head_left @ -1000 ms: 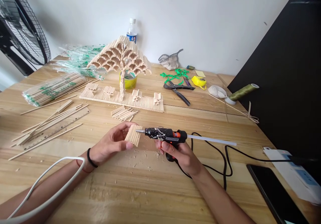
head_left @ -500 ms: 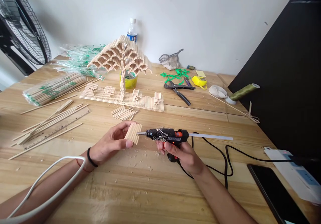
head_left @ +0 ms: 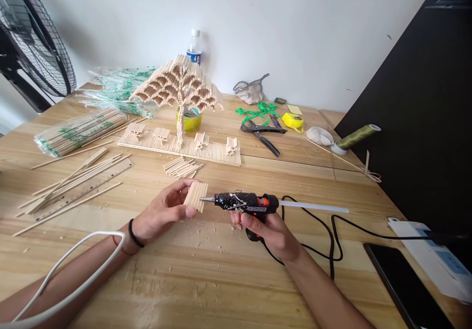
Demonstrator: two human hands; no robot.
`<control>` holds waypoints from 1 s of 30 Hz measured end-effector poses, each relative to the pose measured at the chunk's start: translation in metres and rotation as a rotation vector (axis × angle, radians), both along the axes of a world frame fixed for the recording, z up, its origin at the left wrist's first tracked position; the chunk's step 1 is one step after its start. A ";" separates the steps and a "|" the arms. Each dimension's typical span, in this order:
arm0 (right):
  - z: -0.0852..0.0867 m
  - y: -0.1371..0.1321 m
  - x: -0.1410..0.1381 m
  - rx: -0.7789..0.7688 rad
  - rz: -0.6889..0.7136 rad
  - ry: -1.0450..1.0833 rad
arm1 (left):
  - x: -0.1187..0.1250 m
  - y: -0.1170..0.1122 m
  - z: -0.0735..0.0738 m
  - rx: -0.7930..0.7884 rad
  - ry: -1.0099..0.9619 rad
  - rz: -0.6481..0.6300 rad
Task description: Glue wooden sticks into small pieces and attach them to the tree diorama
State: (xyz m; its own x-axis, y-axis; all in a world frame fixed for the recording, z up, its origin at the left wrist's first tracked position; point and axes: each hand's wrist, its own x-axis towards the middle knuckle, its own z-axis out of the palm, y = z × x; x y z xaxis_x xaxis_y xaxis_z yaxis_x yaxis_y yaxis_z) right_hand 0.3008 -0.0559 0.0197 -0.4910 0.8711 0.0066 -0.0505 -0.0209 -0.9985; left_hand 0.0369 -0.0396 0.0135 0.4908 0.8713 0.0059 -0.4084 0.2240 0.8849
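Pale wood makes up the small panel [head_left: 196, 196], a row of sticks that the left hand [head_left: 166, 205] pinches above the table [head_left: 239, 289], thumb on its near corner and fingers behind. The right hand [head_left: 271, 230] is wrapped around the glue gun [head_left: 239, 202], its nozzle [head_left: 207, 199] at the panel's right side; whether the tip touches the wood I cannot tell.

Burns seem the chief risk: the thumb sits near the nozzle, so a slip of the gun, or melt running down a groove, could reach the skin. Squeezing too hard might flood the sticks and leave blobs or strings. Since the panel is held mostly by one side, a push from the tip could tilt it, and any weak joint might open.

The cord [head_left: 334, 240] lies in loops to the right; if it snagged, it could tug the gun off line. Wood crumbs [head_left: 201, 233] below the hands might cling to anything wet set down there. Short sticks [head_left: 182, 166] lie just before the model [head_left: 179, 139], so a careless reach forward could scatter them or knock its trunk.
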 end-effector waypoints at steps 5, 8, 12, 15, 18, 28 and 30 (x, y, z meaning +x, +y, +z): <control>0.000 -0.001 0.000 -0.007 0.018 -0.039 | 0.000 0.000 -0.003 0.019 0.020 -0.011; 0.000 -0.002 0.000 -0.020 0.015 -0.072 | -0.001 0.001 -0.005 0.015 0.024 -0.014; 0.000 -0.003 0.001 -0.026 0.017 -0.077 | -0.002 0.001 -0.005 0.009 0.025 -0.015; 0.000 -0.004 0.001 -0.039 0.016 -0.083 | -0.002 0.001 -0.005 0.012 0.029 -0.025; 0.001 -0.003 0.001 -0.061 0.001 -0.086 | -0.002 0.001 -0.006 0.015 0.022 -0.026; -0.003 -0.004 0.003 -0.073 -0.049 -0.082 | -0.001 0.001 -0.004 0.005 0.031 -0.009; -0.004 -0.004 0.004 -0.068 -0.060 -0.082 | 0.000 0.001 -0.003 0.011 0.029 -0.009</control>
